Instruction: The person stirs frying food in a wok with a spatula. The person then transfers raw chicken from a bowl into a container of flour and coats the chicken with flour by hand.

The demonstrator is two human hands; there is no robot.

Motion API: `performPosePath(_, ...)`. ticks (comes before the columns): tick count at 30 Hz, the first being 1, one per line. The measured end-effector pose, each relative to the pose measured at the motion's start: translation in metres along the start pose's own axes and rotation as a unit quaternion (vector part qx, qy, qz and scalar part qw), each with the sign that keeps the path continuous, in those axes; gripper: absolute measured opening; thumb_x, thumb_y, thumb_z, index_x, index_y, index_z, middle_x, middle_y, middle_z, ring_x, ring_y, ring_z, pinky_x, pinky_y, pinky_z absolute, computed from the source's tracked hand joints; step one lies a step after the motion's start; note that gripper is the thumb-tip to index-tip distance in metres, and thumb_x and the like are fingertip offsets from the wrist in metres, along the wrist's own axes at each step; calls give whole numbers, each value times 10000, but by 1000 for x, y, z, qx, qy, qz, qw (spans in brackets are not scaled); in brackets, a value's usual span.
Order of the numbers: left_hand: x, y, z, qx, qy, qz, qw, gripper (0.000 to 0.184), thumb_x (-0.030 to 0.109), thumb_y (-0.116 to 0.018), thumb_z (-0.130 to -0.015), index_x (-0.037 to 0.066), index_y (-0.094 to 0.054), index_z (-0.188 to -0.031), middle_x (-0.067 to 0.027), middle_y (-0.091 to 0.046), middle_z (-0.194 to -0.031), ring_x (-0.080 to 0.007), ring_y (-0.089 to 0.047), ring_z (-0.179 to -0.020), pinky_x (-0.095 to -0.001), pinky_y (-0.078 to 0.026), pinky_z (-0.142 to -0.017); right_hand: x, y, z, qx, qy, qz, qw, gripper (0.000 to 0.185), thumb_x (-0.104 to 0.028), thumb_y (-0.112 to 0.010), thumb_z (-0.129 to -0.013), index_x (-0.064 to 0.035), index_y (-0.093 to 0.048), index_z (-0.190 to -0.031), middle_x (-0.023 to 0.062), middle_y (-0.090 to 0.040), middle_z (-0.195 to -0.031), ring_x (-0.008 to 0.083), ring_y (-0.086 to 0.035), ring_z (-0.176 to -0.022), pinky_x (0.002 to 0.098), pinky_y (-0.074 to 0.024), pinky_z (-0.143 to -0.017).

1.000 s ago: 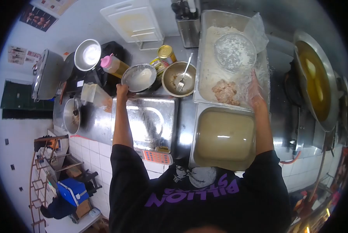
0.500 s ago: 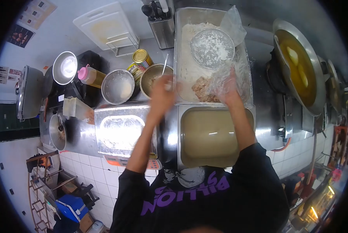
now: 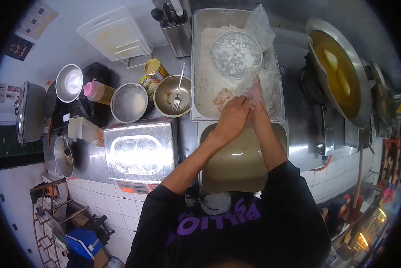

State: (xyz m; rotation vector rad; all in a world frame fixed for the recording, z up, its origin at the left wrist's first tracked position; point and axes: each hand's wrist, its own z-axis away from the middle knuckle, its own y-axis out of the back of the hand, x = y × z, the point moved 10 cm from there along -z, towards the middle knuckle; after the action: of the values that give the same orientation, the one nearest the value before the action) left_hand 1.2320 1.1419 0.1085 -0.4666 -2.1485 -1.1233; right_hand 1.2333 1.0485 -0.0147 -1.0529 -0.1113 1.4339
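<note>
Thin clear plastic (image 3: 247, 84), a bag or loose glove, covers my right hand (image 3: 256, 93), whose fingers point away over the flour tray (image 3: 278, 96). My left hand (image 3: 234, 114) is against the right one near its wrist, fingers bent at the plastic's edge; the exact grip is partly hidden. Just beyond the left knuckles, a lump of floured meat (image 3: 223, 97) lies on the flour. Further back in the tray sits a round flour-dusted sieve (image 3: 236, 54). Left of the tray, a fork (image 3: 178, 94) rests in a metal bowl (image 3: 165, 102).
A pan of milky liquid (image 3: 236, 169) lies under my forearms. On the right, a wok of oil (image 3: 339, 67) holds pale pieces. Leftward are a scale (image 3: 138, 152), a floury bowl (image 3: 129, 107), a can (image 3: 154, 67) and a pink-capped bottle (image 3: 97, 91). Another plastic bag (image 3: 260, 27) hangs at the tray's corner.
My left hand has moved right, from beside the fork bowl to my right hand. The plastic now sits closer around the right hand. The whole view has shifted slightly.
</note>
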Motion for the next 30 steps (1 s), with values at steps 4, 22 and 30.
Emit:
performPosePath(4,25,-17,3,-34,-33,95,994,101,77,-525,-846,-21,-548,-842,-172,-520,-802,-358,-520,-795,-446,-417,-708,-3,14,2,-25,-3,21,999,589,-512,-367,-940,-81,-387,-1341,84,-479,-1303,237,-534,-1084,328,-434,-910)
performPosePath(22,-113,-182,-82,-279,-214,-334,875,170,178,-559,-813,158,-651,-955,-16,-614,-954,-212,-515,-1047,-374,-405,-886,-25,63,-12,-92,202,854,470,463,-324,-558,-858,-40,-512,-1221,175,-540,-1219,306,-608,-956,397,-487,-813)
performPosePath(30,-91,-137,-109,-254,-315,-305,862,218,153,-530,-812,140,-593,-1020,-8,-578,-917,-182,-541,-941,-311,-439,-810,-20,47,2,-177,225,748,598,367,-316,-573,-851,-82,-606,-1132,166,-607,-1112,338,-576,-1013,395,-444,-899)
